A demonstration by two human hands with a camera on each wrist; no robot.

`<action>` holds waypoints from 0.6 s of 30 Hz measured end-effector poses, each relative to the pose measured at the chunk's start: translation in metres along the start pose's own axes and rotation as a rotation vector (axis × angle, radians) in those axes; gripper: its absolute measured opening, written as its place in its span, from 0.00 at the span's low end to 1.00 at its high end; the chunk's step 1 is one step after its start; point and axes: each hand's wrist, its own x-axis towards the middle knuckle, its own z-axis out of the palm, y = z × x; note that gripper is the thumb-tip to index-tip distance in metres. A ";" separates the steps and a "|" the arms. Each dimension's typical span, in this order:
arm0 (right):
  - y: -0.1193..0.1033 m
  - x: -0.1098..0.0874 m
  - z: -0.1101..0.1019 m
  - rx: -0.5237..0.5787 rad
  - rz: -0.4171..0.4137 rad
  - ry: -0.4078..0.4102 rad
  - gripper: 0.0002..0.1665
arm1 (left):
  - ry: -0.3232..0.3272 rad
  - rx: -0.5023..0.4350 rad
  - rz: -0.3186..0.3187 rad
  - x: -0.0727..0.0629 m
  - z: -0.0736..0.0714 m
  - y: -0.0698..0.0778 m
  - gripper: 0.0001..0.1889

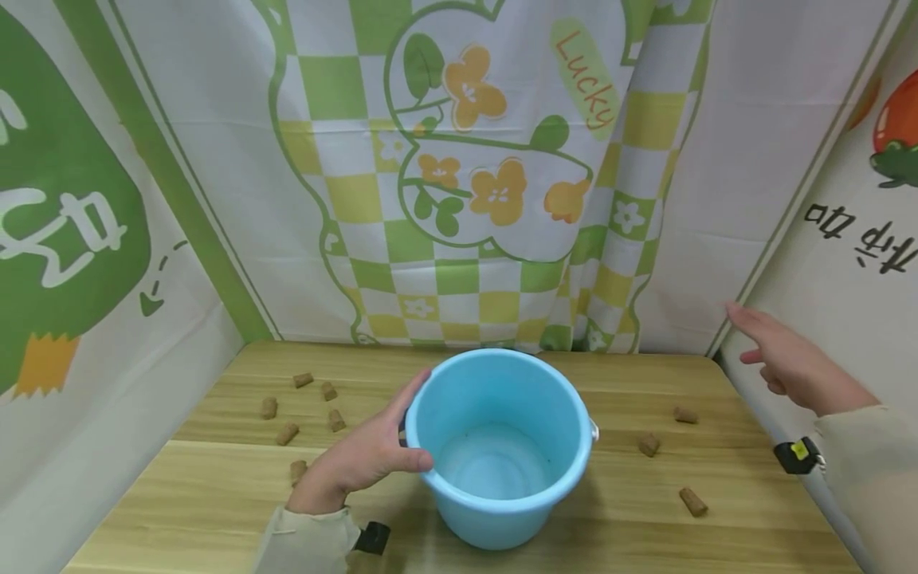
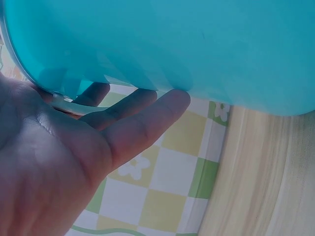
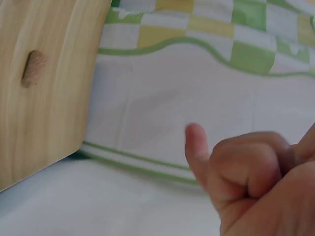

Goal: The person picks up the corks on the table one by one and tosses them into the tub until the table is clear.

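Note:
A light blue plastic bucket (image 1: 502, 518) stands near the middle of the wooden table, and its inside shows no contents. My left hand (image 1: 369, 450) holds its left side, the thumb at the rim and the fingers along the outer wall. In the left wrist view, the fingertips (image 2: 177, 101) touch the bucket wall (image 2: 206, 44) beside a pale handle strip. Off the table's right edge, my right hand (image 1: 796, 363) hovers in the air holding nothing. One finger (image 3: 195, 142) sticks out there while the others bend loosely. A cork (image 1: 685, 414) is among those nearest to it.
Several corks (image 1: 288, 434) lie scattered on the table's left part, one of them (image 1: 298, 472) close to my left wrist. Two more, a cork (image 1: 649, 444) and a tilted cork (image 1: 692, 501), lie right of the bucket. A patterned curtain (image 1: 495, 303) hangs behind the table (image 1: 201, 510).

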 end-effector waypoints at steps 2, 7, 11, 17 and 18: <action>0.008 0.002 -0.004 0.031 0.001 0.001 0.56 | 0.000 -0.010 -0.003 0.000 0.000 0.000 0.61; 0.036 0.005 -0.012 0.133 -0.002 -0.013 0.53 | 0.002 -0.014 0.001 0.000 0.000 0.000 0.61; 0.067 0.007 -0.016 0.327 -0.023 -0.056 0.43 | 0.000 -0.011 0.009 0.000 0.001 0.000 0.61; 0.108 0.009 -0.009 0.729 -0.077 -0.183 0.21 | -0.003 -0.011 0.002 0.001 0.000 0.000 0.61; 0.114 0.009 -0.007 0.773 -0.084 -0.202 0.21 | -0.002 -0.010 0.000 0.001 0.000 0.000 0.61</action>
